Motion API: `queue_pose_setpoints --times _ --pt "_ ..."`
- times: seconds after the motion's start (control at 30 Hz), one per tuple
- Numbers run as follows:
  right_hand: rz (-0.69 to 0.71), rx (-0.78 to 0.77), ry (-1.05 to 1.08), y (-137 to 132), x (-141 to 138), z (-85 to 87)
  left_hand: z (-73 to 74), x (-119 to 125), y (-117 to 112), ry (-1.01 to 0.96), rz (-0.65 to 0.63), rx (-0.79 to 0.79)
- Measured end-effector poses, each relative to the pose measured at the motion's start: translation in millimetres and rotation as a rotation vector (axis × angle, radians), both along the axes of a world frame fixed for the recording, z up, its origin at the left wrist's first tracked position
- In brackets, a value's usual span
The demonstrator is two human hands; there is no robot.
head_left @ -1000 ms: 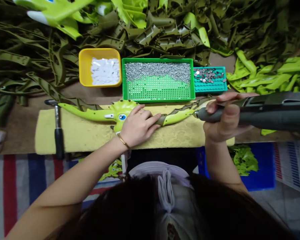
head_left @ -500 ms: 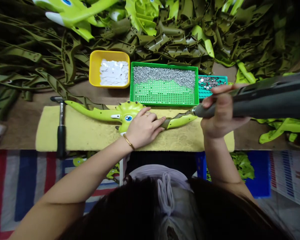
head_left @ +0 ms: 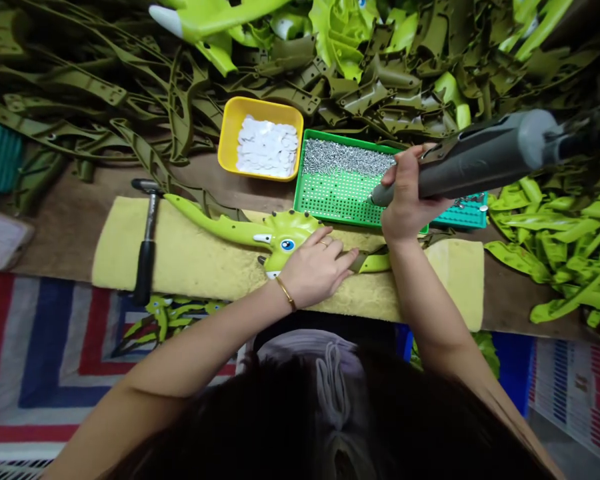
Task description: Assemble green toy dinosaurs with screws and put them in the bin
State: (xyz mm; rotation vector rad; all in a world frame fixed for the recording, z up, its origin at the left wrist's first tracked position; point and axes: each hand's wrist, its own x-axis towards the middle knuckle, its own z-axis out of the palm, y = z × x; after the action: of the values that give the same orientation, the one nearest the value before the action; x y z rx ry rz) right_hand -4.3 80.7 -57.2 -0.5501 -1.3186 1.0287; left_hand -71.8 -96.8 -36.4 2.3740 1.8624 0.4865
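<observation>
A lime-green plastic dinosaur toy (head_left: 240, 230) with a blue eye lies across a yellow towel (head_left: 190, 260). My left hand (head_left: 317, 267) rests flat on the toy's middle, fingers stretched out and pressing it down. My right hand (head_left: 405, 197) is wrapped round a grey electric screwdriver (head_left: 480, 160). Its tip sits over the green tray (head_left: 340, 197) that holds many small silver screws. A gold bracelet is on my left wrist.
A yellow tub (head_left: 230, 143) holds white discs. A teal tray (head_left: 467, 213) lies right of the green one. A hammer (head_left: 145, 240) lies at the towel's left end. Heaps of olive and lime plastic parts (head_left: 390, 73) cover the back and right. A striped sheet (head_left: 40, 353) is below left.
My right hand has lifted the screwdriver off the toy's tail end and swung its tip back over the green screw tray. The left hand stays on the toy. The view has shifted.
</observation>
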Motion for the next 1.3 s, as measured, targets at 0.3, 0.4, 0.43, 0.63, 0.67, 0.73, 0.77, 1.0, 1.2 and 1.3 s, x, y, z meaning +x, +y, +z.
queue_pose_setpoints --times 0.3,0.4,0.43,0.63,0.67,0.73,0.77,1.0,1.2,1.3 --pt "-0.071 0.082 0.168 -23.9 12.7 56.7 0.0 -1.0 1.4 0.023 -0.002 -0.009" --pt "-0.039 0.097 0.111 -45.7 42.6 74.8 -0.7 0.1 2.1 0.016 0.003 -0.005" --pt "-0.027 0.106 0.094 -51.7 50.8 75.6 -1.1 0.5 2.2 0.015 0.006 -0.002" --pt "-0.208 0.103 0.064 -42.2 35.6 47.9 -3.4 2.2 3.1 0.03 0.001 0.019" --pt "-0.25 0.074 0.046 -34.9 25.5 42.6 -3.4 2.4 3.2 0.031 0.002 0.019" --pt "-0.276 0.011 -0.007 -21.4 7.5 33.5 -3.0 2.7 3.2 0.031 0.009 0.011" --pt "-0.271 -0.018 -0.041 -16.4 0.9 29.5 -2.7 2.8 3.1 0.029 0.011 0.005" --pt "-0.262 -0.021 -0.132 -9.6 -7.3 10.1 -0.2 2.2 2.2 0.027 0.013 -0.002" --pt "-0.174 0.07 0.025 -10.3 -2.6 35.1 1.3 1.5 2.3 0.025 0.01 -0.024" --pt "-0.072 0.142 0.17 -23.5 18.1 61.8 1.9 1.7 2.8 0.004 0.011 -0.039"
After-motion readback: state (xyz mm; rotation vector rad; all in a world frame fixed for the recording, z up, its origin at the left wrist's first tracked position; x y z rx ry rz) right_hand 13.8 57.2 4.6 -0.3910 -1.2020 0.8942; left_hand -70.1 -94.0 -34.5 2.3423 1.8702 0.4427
